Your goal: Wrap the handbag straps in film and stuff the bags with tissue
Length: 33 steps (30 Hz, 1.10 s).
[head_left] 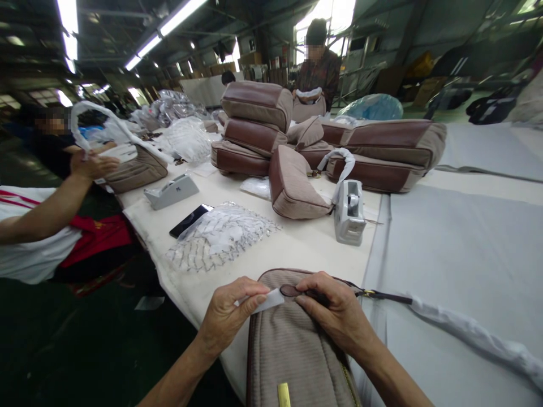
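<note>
A taupe ribbed bag (292,350) with brown piping lies on the near table edge below both hands. Between thumb and fingers, my left hand (227,314) pinches a small white strip (271,299), whose free end points at a brown leather tab. My right hand (331,305) is closed on that rounded leather tab (289,290), close to the strip's end. From the bag's upper right runs a dark strap (388,296) with a gold clasp; farther along, a strap length (475,333) is wrapped in white. A gold-coloured piece (283,394) shows low on the bag.
Ahead stand a grey tape dispenser (350,217), stacked bags (254,124) and another bag (292,183). To the left are a phone (190,220), patterned clear plastic (223,237) and a second dispenser (172,191). A co-worker's arm (51,203) reaches in; another person (318,68) stands behind.
</note>
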Available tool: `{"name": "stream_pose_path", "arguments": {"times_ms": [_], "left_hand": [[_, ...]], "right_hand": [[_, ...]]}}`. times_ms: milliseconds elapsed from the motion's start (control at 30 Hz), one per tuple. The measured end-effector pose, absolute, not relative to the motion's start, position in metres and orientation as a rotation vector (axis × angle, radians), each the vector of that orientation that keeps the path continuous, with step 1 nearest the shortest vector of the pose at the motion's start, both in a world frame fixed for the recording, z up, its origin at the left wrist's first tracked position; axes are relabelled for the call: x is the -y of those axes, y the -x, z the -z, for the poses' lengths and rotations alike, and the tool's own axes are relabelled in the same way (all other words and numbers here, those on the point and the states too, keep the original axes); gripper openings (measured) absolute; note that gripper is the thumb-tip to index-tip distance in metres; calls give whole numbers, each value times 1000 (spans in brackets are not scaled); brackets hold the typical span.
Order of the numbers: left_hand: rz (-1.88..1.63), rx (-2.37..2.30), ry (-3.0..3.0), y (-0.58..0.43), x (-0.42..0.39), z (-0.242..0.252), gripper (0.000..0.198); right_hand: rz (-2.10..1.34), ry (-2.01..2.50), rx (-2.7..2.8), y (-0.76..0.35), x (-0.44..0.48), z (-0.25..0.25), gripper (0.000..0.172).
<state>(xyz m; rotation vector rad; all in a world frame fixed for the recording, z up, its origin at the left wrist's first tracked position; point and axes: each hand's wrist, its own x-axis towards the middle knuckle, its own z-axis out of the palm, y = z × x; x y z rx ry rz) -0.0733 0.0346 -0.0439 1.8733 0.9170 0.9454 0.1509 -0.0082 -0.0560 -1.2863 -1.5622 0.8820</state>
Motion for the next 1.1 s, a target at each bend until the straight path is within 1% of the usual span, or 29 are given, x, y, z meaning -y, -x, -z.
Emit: {"name": "stream_pose_path", "arguments": {"times_ms": [233,400,567,633,800,1033,1100], "left_hand": [[-902,-1001,-1853,74,-35,44,12],[-888,-1060,-1882,72,-37,45,13],[-827,-1049,-1918,57,-38,36,13],[-752,-1023,-1919,47,-38,29,14],[-630,-1063,-1863,31,-42,18,15],[-563,-1086,-1906,14,-45,13,15],[-557,-1098,-1896,10,-47,12,15]], "right_hand": [[-842,1255,1579,-150,8,60,9],[-776,1181,1630,-150,9,59,13],[-709,1164,1724,-147,9,56,13],[-732,1189,1726,-148,11,55,14],[-762,1353,1498,-156,21,62,26],[-847,1363,1444,-154,22,63,28],[-904,1357,1411,-153,17,60,31]]}}
